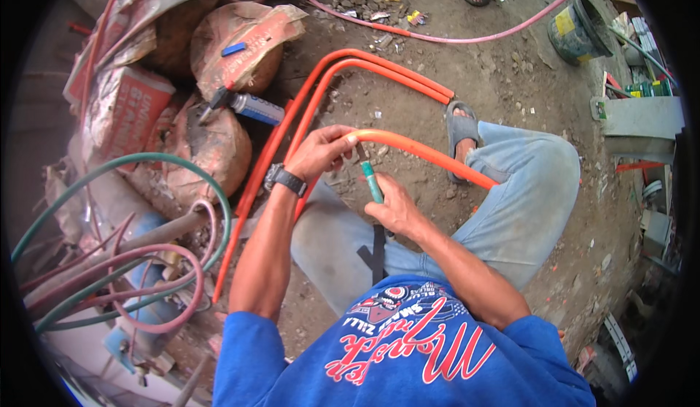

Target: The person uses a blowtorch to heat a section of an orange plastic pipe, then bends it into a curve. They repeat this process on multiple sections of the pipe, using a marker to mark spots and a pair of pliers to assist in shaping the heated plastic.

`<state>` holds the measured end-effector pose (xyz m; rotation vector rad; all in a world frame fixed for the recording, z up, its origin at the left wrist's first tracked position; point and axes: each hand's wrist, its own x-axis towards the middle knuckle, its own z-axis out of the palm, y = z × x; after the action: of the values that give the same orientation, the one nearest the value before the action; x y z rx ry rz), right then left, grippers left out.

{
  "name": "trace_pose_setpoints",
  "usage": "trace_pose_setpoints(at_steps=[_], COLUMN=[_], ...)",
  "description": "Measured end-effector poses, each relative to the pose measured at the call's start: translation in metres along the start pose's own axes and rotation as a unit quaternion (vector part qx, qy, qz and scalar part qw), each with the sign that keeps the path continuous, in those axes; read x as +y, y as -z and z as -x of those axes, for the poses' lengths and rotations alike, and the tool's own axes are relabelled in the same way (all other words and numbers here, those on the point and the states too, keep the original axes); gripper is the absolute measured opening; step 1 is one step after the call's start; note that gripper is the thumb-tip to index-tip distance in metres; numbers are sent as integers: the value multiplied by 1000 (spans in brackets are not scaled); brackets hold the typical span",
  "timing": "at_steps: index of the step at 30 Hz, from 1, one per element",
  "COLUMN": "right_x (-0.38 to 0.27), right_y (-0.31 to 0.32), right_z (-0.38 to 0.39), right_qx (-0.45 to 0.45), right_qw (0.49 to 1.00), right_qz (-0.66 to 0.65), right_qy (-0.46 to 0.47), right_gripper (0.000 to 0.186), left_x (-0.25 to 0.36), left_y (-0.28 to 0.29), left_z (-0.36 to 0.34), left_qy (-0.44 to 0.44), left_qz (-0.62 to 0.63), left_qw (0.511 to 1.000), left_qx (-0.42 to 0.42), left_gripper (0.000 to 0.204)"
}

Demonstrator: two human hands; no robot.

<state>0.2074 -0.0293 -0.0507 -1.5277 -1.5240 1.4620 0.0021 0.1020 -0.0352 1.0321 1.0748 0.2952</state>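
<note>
Above the brown dirt ground (510,86), a curved bright-orange plastic tube (415,144) reaches from the left hand (319,153), which pinches it, toward the faded-denim right leg (529,166). The right hand (397,204) grips a slim green-handled tool (371,181), tip near the tube. Control likely wants a firm pinch, kept clear of that tip.
</note>
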Motion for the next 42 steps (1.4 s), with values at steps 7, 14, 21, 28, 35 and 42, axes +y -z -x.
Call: trace_pose_setpoints(at_steps=[7, 14, 21, 28, 35, 42], right_x=[-16, 0, 4, -1, -3, 2], right_y=[0, -18, -29, -25, -34, -37], right_z=[8, 4, 3, -1, 4, 3], right_qx=[20, 57, 90, 42, 89, 98], right_qw=[997, 996, 994, 991, 994, 993], right_qz=[-48, -60, -44, -34, -61, -57], right_qy=[-60, -42, -37, -119, -17, -27], right_gripper=[71, 66, 56, 53, 62, 60], left_x=[7, 4, -4, -3, -6, -2], left_y=[-2, -5, -1, 0, 1, -1], left_z=[-4, -9, -17, -19, -20, -18], left_qy=[25, -16, -64, -66, -45, -45], left_qz=[-36, -55, -42, -52, -36, -30], left_qw=[999, 998, 997, 996, 998, 998], left_qx=[4, 3, -25, -26, -22, -12], left_gripper=[44, 48, 54, 53, 46, 40])
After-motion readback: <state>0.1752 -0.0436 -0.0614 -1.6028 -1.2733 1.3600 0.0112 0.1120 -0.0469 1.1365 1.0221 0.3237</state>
